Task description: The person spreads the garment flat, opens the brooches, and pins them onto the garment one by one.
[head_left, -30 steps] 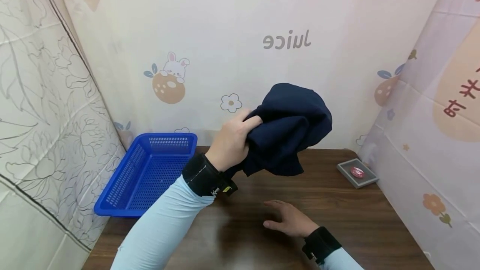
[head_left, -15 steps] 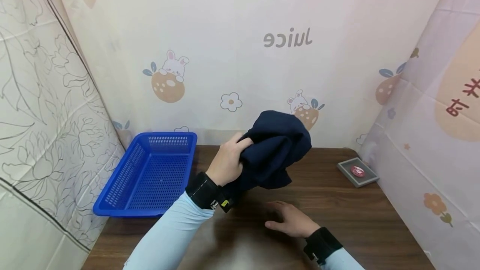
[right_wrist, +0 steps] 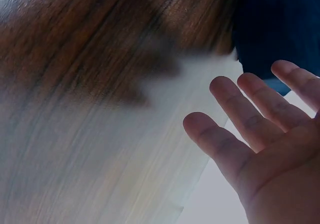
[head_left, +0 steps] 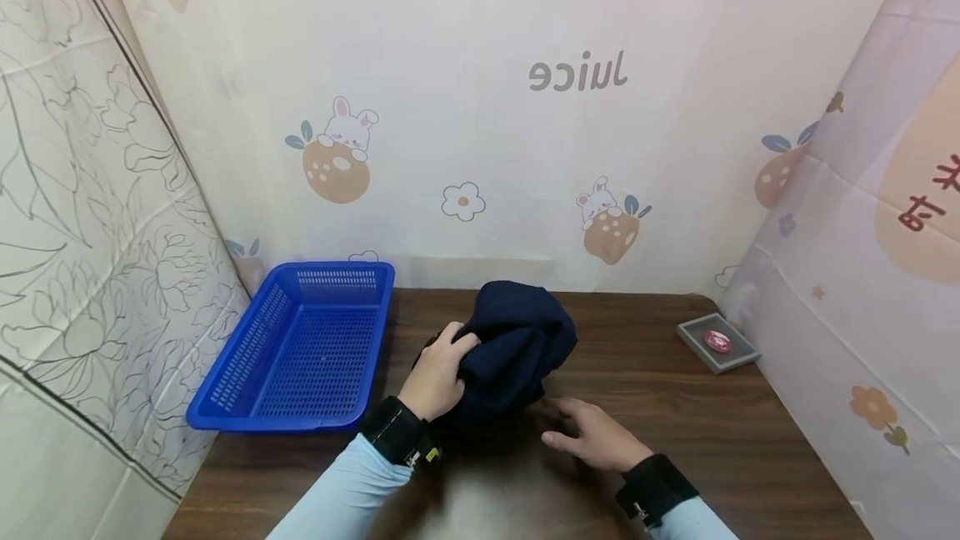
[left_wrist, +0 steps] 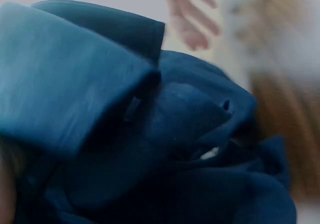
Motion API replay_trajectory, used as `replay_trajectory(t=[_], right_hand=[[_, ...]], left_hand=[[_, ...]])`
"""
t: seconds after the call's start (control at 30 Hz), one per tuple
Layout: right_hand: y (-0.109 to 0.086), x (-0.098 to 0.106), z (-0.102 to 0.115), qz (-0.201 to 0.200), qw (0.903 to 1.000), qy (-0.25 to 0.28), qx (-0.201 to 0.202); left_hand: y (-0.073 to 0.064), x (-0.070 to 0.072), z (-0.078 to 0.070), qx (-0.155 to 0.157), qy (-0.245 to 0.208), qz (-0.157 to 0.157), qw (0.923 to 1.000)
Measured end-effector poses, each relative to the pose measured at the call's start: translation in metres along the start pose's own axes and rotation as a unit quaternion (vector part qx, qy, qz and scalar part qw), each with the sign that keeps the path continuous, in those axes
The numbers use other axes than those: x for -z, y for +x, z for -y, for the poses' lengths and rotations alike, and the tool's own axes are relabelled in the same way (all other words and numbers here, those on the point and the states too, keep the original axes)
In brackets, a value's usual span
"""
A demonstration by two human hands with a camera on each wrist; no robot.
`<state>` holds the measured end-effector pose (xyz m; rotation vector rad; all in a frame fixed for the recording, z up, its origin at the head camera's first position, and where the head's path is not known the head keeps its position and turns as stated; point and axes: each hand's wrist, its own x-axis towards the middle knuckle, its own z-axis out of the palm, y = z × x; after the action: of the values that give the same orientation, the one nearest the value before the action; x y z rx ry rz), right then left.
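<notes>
My left hand grips a bundle of dark navy cloth by its left side, low over the brown wooden table. The bundle is rounded at the top and creased below. In the left wrist view the navy cloth shows folded, straight-edged layers and a small eyelet-like hole; its full shape is hidden by the folds. My right hand is just to the right of the bundle, fingers extended and spread. The right wrist view shows the right hand holding nothing, with navy cloth beyond its fingertips.
A blue perforated plastic basket stands on the left of the wooden table. At the far right lies a small grey square tray bearing a round red object. Printed curtains enclose the back and sides.
My left hand has brought the navy cloth down and slightly left, from raised in front of the curtain to near the tabletop. The right hand has shifted a little right, still spread.
</notes>
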<state>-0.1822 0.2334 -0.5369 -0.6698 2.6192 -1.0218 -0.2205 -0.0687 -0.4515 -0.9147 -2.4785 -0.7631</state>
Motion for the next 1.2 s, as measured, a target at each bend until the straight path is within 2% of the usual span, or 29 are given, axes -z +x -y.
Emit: replay_trajectory(t=[0.13, 0.3, 0.43, 0.67, 0.83, 1.03, 1.1, 1.2], right_hand=[[-0.002, 0.003, 0.0, -0.015, 0.9998, 0.014, -0.009], [-0.003, 0.005, 0.001, -0.021, 0.9993, 0.023, -0.021], [-0.004, 0.005, 0.001, -0.014, 0.999, 0.033, -0.027], [-0.005, 0.003, -0.001, -0.006, 0.9977, 0.051, -0.043], [-0.006, 0.004, -0.003, -0.007, 0.9979, 0.045, -0.046], [-0.007, 0.005, -0.005, -0.009, 0.9979, 0.04, -0.05], [-0.008, 0.004, -0.005, -0.012, 0.998, 0.037, -0.05], [-0.008, 0.004, -0.005, -0.023, 0.9978, 0.032, -0.053]], left_hand=[[-0.016, -0.009, 0.003, -0.008, 0.013, 0.013, 0.9998], [-0.035, -0.022, 0.006, -0.025, 0.038, 0.06, 0.9972], [-0.047, -0.03, 0.008, -0.021, 0.063, 0.091, 0.9936], [-0.063, -0.043, 0.012, -0.012, 0.077, 0.119, 0.9898], [-0.066, -0.047, 0.014, -0.014, 0.07, 0.145, 0.9868], [-0.068, -0.043, 0.014, -0.008, 0.013, 0.18, 0.9835], [-0.07, -0.039, 0.014, -0.007, -0.012, 0.172, 0.9849], [-0.071, -0.033, 0.014, -0.016, -0.025, 0.138, 0.9899]])
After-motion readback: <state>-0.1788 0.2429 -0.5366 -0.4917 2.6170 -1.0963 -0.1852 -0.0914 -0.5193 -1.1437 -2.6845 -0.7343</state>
